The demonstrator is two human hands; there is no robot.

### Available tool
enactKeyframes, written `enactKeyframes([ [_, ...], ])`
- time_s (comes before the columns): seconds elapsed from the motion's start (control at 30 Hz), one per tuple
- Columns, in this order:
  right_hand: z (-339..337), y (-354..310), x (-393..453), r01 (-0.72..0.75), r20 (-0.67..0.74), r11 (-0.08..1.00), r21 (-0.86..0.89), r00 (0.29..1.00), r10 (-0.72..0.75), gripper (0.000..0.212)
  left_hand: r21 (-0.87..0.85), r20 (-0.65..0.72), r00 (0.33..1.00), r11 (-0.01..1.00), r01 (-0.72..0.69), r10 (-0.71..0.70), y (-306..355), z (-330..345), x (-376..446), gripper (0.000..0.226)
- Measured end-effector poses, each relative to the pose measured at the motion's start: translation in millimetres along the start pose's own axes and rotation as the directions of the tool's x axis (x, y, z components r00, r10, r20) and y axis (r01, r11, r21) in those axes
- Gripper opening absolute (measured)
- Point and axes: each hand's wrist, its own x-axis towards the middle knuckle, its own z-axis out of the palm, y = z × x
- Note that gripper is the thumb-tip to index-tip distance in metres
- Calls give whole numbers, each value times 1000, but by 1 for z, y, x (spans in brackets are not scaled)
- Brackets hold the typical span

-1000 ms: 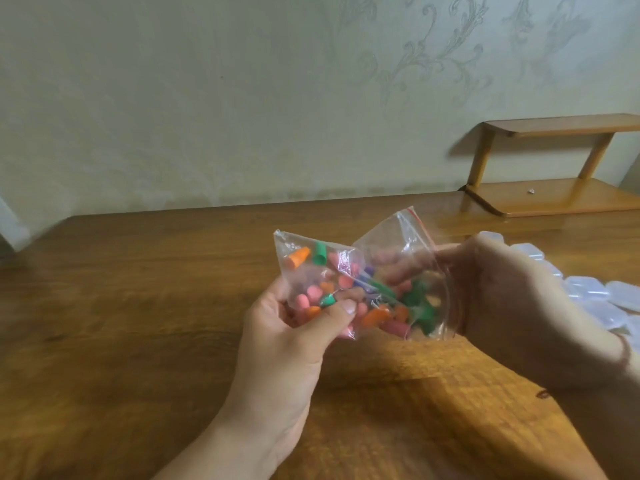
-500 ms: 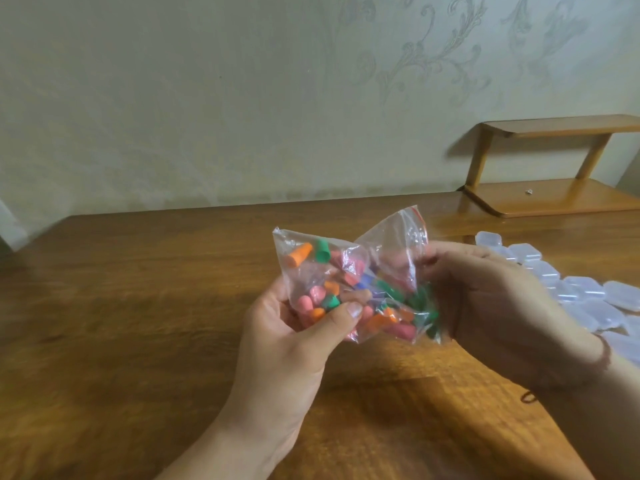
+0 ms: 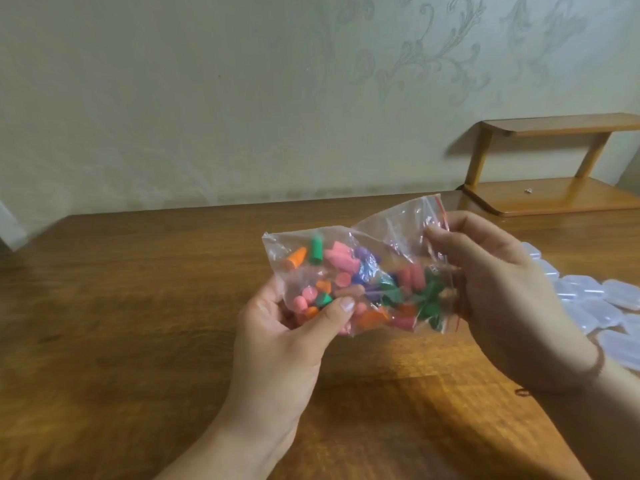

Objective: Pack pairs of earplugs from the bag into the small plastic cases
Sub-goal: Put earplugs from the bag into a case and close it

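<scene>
Right hand withdrawn from inside bag, now pinching its red-striped mouth edge.

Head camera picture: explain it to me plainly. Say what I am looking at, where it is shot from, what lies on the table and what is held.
No machine here: a person wears a camera on the head, looking forward and down at their own two hands. The left hand grips the lower end of a clear zip bag of coloured earplugs. The right hand pinches the bag's red-lined mouth end. Both hold it above a wooden table. On the table at the right lie small clear plastic cases. A wooden shelf stands against the wall behind.
</scene>
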Motion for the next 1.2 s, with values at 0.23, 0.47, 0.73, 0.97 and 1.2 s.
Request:
enactKeyframes([
  [0.23,-5,6,0,-50,130,996,75,991,40,41,-4,-37,999,1000,-3,3,2,1,0,34],
  [0.47,4,1,-5,148,265,972,-183,959,-96,26,49,32,999,999,-16,14,1,0,-1,30],
  [0.73,7,1,-5,233,314,901,-365,942,-116,15,-62,31,999,998,28,-26,-2,2,0,36],
  [0.97,8,-1,-8,288,352,875,-389,924,-148,10,22,46,999,999,25,-26,-4,2,-1,38],
  [1.2,7,0,-6,330,373,827,-454,914,-160,14,47,47,998,998,38,-40,-8,1,-2,40],
])
